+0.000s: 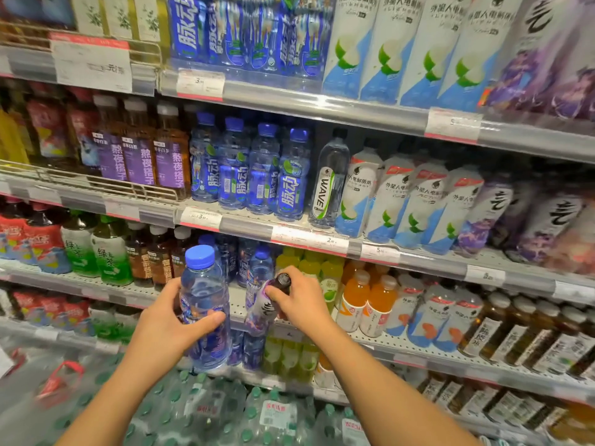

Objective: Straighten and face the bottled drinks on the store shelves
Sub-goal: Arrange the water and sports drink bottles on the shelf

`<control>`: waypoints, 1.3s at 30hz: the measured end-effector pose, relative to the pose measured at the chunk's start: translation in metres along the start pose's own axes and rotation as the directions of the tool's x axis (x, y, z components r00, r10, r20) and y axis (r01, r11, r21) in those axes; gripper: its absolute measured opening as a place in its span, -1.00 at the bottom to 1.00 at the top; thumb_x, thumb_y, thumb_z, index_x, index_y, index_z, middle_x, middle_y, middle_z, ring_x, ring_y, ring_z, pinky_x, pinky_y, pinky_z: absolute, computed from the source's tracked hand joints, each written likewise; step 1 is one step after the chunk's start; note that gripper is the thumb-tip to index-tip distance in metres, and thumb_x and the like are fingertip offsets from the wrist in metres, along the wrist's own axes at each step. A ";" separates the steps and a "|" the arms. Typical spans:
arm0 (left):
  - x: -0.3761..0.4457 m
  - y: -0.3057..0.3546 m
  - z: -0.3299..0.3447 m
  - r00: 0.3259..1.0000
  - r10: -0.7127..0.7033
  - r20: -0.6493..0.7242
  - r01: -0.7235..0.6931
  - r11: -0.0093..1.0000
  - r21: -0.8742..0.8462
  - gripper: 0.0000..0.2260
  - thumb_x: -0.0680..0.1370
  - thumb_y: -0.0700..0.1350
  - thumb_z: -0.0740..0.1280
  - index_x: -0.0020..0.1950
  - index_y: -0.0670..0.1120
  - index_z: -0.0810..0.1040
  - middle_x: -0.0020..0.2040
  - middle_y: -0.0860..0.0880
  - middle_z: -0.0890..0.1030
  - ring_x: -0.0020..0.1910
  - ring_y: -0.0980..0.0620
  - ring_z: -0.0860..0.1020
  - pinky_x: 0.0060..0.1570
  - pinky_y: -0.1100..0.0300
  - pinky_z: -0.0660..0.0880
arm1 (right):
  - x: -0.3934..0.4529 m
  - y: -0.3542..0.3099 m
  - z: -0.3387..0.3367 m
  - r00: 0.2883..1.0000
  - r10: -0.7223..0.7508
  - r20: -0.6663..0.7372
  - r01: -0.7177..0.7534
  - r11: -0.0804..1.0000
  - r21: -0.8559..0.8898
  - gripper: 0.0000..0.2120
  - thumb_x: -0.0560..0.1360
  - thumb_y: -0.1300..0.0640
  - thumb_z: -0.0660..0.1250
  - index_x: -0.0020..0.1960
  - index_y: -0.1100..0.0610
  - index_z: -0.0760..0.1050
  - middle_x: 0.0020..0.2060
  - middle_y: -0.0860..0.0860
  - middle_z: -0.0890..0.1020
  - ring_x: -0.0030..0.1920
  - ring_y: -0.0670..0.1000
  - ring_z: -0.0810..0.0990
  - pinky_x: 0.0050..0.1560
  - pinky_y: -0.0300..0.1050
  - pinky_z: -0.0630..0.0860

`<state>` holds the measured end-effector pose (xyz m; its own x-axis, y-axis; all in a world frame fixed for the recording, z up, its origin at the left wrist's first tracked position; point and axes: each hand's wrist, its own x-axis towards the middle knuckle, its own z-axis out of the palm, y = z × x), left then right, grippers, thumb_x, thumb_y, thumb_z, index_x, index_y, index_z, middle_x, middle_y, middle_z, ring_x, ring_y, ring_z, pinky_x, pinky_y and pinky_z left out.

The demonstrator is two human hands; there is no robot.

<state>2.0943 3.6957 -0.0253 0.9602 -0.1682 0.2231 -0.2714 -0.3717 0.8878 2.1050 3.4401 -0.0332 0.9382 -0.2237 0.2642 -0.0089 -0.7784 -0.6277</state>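
Observation:
My left hand (167,320) grips a clear blue bottle with a blue cap (203,284), held upright in front of the third shelf down. My right hand (297,299) holds a purple-and-white labelled bottle with a dark cap (262,310) by its neck, tilted, just right of the blue one. Behind both bottles a gap shows on the perforated white shelf (236,300), with more blue bottles (254,262) standing at the back of it.
Yellow-green bottles (309,265) and orange drinks (370,300) stand right of the gap, brown tea bottles (154,255) to the left. The shelf above carries a row of blue bottles (251,169) and a clear WAVE bottle (328,185). Shrink-wrapped water packs (225,413) lie below.

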 end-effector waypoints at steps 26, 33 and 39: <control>0.016 0.007 0.044 0.996 0.033 0.087 -0.036 0.999 0.027 -0.42 0.35 -0.11 0.64 0.18 0.23 0.40 0.09 0.21 0.61 0.01 0.25 0.55 -0.03 0.09 0.44 | -0.078 0.021 -0.119 0.986 -0.036 -0.160 0.039 0.999 0.017 -0.68 0.46 -0.30 0.30 0.03 -0.09 0.54 -0.17 -0.15 0.66 -0.17 -0.09 0.59 -0.11 0.02 0.56; 0.061 -0.041 0.029 0.999 -0.025 0.035 0.019 0.989 0.143 -0.32 0.23 0.08 0.66 0.29 0.14 0.48 0.19 0.03 0.53 0.16 0.01 0.55 0.21 -0.05 0.49 | -0.083 0.030 -0.114 0.989 -0.023 -0.149 0.028 0.999 0.035 -0.83 0.52 -0.20 0.39 0.03 -0.15 0.55 -0.20 -0.16 0.66 -0.23 -0.14 0.63 -0.18 0.07 0.62; 0.110 -0.079 0.015 0.986 -0.156 0.052 0.150 0.984 0.096 -0.32 0.21 0.07 0.66 0.29 0.11 0.52 0.15 0.05 0.66 0.15 -0.06 0.62 0.18 -0.09 0.54 | -0.089 0.047 -0.117 0.982 0.063 -0.177 -0.059 0.998 0.025 -0.83 0.51 -0.16 0.42 0.06 -0.16 0.57 -0.21 -0.13 0.68 -0.25 -0.06 0.65 -0.20 0.16 0.62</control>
<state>2.2206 3.6929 -0.0768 0.9860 -0.1553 0.0610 -0.1291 -0.4787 0.8684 1.9804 3.3550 -0.0006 0.8598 -0.3721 0.3497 -0.0553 -0.7487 -0.6606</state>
